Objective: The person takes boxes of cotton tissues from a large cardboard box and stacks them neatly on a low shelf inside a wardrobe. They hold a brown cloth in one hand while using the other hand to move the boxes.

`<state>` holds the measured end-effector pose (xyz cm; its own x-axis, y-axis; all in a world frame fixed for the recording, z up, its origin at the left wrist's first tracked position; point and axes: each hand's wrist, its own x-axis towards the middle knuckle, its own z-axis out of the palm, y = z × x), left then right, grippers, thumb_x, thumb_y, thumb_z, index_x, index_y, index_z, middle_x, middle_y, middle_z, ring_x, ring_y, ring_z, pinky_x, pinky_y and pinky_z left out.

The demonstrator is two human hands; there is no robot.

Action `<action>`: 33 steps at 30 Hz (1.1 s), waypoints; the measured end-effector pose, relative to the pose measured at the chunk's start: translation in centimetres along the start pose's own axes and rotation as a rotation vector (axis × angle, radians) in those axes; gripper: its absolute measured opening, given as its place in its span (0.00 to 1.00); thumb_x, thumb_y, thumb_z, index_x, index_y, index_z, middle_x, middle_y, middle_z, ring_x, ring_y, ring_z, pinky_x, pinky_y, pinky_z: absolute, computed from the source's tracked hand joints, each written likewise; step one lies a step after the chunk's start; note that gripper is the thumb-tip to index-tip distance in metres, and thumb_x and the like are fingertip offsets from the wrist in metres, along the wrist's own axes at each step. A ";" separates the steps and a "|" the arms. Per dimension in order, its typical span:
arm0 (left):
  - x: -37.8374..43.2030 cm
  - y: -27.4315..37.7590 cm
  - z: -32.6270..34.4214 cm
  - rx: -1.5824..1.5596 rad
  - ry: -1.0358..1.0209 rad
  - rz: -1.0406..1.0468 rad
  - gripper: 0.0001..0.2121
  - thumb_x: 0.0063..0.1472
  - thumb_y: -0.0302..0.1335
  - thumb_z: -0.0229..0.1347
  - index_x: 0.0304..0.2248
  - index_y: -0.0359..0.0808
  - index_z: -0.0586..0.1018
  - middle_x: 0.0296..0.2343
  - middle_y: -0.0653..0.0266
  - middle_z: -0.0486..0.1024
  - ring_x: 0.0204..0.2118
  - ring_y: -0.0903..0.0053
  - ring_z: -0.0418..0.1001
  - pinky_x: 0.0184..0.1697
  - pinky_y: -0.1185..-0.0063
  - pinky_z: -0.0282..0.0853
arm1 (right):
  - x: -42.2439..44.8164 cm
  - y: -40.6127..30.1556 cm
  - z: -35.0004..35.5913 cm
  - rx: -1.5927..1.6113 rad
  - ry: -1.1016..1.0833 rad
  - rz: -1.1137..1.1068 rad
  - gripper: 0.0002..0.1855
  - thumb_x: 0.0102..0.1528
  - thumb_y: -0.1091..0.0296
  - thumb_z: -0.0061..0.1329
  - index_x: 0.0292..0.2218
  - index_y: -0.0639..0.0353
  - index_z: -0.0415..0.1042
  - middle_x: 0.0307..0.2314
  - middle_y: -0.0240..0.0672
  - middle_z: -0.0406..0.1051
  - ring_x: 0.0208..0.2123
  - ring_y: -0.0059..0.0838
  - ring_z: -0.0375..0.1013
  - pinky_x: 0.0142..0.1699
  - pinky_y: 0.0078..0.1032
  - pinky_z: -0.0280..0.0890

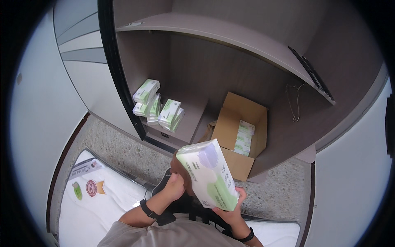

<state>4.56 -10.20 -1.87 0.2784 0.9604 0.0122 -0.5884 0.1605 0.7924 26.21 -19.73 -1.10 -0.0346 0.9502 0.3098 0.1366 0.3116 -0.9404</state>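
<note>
A plastic-wrapped tissue pack (pixel 209 177), white with green and purple print, is held up tilted in front of my body. My right hand (pixel 231 210) grips its lower end, thumb on the near edge and fingers round the far corner. Beside the pack's left edge, my left hand (pixel 175 186) is closed on a brown piece of material (pixel 182 173), perhaps a cloth, which is partly hidden behind the pack. Further off, an open cardboard box (pixel 226 129) holds several similar tissue packs (pixel 243 140). More tissue packs (pixel 169 112) are stacked on a low drawer unit to the left.
The box stands inside a brown wardrobe (pixel 216 68) with a curved shelf (pixel 222 32) above. A black flat object (pixel 311 75) leans on that shelf, and a wire hanger (pixel 294 103) hangs below. Behind me lies a white mattress (pixel 101 213) on a speckled floor (pixel 274 191).
</note>
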 end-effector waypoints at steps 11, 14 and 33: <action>-1.5 6.3 -1.2 0.448 -0.140 0.085 0.21 0.62 0.27 0.51 0.54 0.33 0.63 0.48 0.62 0.68 0.50 0.77 0.66 0.53 0.76 0.62 | 0.3 0.1 -0.7 0.382 0.043 0.142 0.43 0.40 0.65 0.62 0.50 0.58 0.45 0.48 0.46 0.49 0.52 0.35 0.54 0.55 0.35 0.54; -2.1 5.1 -3.5 0.571 -0.293 -0.106 0.25 0.57 0.27 0.57 0.52 0.33 0.64 0.45 0.63 0.69 0.48 0.78 0.67 0.49 0.75 0.65 | 0.6 -0.1 0.4 0.539 0.095 0.141 0.40 0.44 0.63 0.59 0.49 0.58 0.46 0.47 0.45 0.51 0.50 0.34 0.58 0.54 0.34 0.56; -4.1 2.8 -7.9 0.237 -0.144 -0.111 0.29 0.61 0.30 0.49 0.59 0.34 0.52 0.54 0.61 0.60 0.56 0.73 0.58 0.59 0.72 0.53 | 2.7 -0.9 3.0 -0.044 -0.177 -0.041 0.44 0.39 0.70 0.63 0.48 0.59 0.44 0.43 0.40 0.52 0.47 0.29 0.57 0.52 0.30 0.56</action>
<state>-4.19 -11.85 -4.48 0.4457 0.8951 -0.0092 -0.3592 0.1883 0.9141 22.99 -17.40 0.18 -0.2141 0.9247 0.3149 0.1749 0.3535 -0.9189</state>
